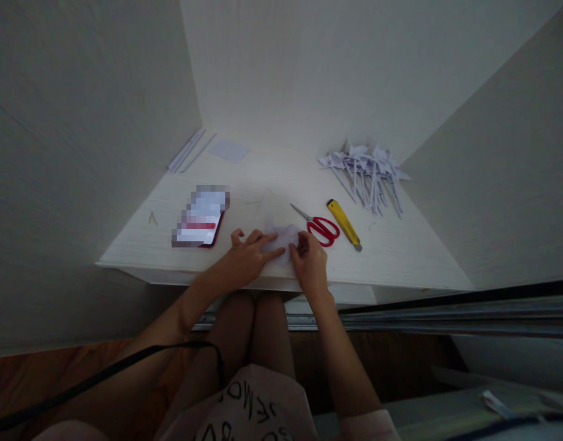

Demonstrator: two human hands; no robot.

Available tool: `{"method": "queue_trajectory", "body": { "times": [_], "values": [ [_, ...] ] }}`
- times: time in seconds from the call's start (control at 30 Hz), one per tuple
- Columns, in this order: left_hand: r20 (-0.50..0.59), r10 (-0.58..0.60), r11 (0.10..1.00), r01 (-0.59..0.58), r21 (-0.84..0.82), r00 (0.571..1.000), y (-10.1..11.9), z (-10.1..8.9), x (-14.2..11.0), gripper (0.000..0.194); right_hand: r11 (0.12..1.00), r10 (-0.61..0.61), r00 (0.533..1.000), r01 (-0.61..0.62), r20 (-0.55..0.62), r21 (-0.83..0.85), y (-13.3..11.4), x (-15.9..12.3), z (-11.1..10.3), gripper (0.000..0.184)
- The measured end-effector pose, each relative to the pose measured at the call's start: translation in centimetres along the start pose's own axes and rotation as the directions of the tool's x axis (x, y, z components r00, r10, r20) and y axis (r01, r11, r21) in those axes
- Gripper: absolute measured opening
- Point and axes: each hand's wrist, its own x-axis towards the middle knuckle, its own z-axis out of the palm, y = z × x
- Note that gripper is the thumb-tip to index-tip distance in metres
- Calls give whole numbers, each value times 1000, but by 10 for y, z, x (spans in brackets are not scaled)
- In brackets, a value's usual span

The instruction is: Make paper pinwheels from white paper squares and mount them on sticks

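A small piece of white paper (287, 236) lies at the front of the white surface between my hands, its folds hard to make out. My left hand (248, 260) rests on it from the left, two fingers stretched out flat over the paper and the others apart. At the paper's right edge my right hand (311, 262) has thumb and fingertips pinched together on it. Just beyond the right hand lie red-handled scissors (324, 230), blades pointing to the far left. A yellow box cutter (343, 224) is to their right, with a bit of blade out.
A phone (201, 217), its screen blurred, lies left of my hands. Rolled paper sticks (189, 150) and a flat paper sheet (230, 150) are at the back left. Several folded paper pinwheel shapes on sticks (366, 165) are piled at the back right. Walls enclose three sides.
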Motion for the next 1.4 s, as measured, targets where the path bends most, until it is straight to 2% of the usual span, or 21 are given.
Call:
{"method": "queue_trajectory", "body": {
  "times": [0.07,0.13,0.23,0.33,0.53,0.97,1.23,1.4],
  "values": [
    [9,2,1000,-2,0,1000,0,0,0,52,998,57,998,-58,-18,-12,-1,2,1,23],
    [21,-3,1000,3,2,1000,0,-1,1,52,998,55,998,-56,-28,-24,-2,4,2,17],
    [23,-3,1000,3,4,1000,1,-3,1,50,998,-26,999,24,-39,-54,-3,4,2,14],
    [10,17,1000,-17,17,1000,1,-5,2,48,992,-114,993,114,0,-52,-5,2,1,15],
    [-18,34,998,-33,50,999,-1,-1,1,45,974,-221,973,217,62,65,-8,2,-1,15],
    [30,-17,999,18,-42,999,-2,3,2,50,972,-226,958,233,175,-22,-5,4,0,25],
    [82,-25,996,32,-82,996,-2,-1,3,51,955,-267,923,292,277,-51,-2,8,-1,29],
    [49,-21,996,25,-91,999,-2,0,4,47,945,-304,903,327,305,-27,-1,10,-2,29]
  ]
}}
